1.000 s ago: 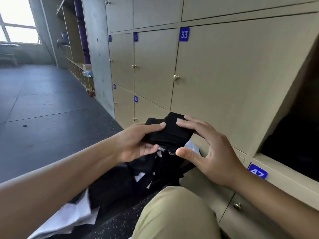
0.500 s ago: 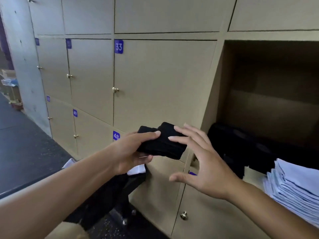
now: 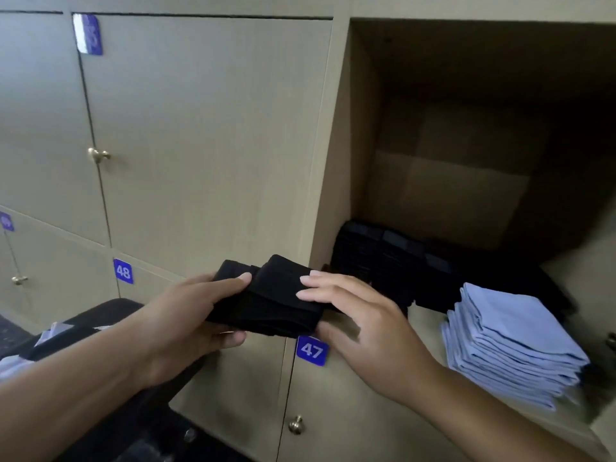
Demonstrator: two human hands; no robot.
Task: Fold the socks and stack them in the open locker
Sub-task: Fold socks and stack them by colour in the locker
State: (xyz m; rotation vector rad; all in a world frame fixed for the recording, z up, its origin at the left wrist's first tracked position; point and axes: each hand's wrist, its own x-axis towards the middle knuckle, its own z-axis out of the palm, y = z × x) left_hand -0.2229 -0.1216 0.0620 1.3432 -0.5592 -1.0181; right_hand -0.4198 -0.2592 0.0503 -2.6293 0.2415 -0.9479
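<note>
A folded black sock bundle (image 3: 270, 298) is held in the air just left of the open locker (image 3: 466, 181). My left hand (image 3: 190, 315) grips its left end, thumb underneath and fingers on top. My right hand (image 3: 363, 325) takes its right end, fingers lying over the top and thumb below. Inside the locker, black folded socks (image 3: 376, 261) stand stacked at the back left of the locker floor.
A stack of light blue folded cloths (image 3: 510, 341) fills the locker's front right. Closed locker doors with brass knobs (image 3: 99, 156) surround the opening; labels 48 (image 3: 123, 271) and 47 (image 3: 311, 350) mark the lower row. A dark bag with white cloth (image 3: 66, 331) sits at the lower left.
My view has swung right and closer to the open locker. Both hands carried the sock bundle toward the opening, and my right hand closed onto its right end.
</note>
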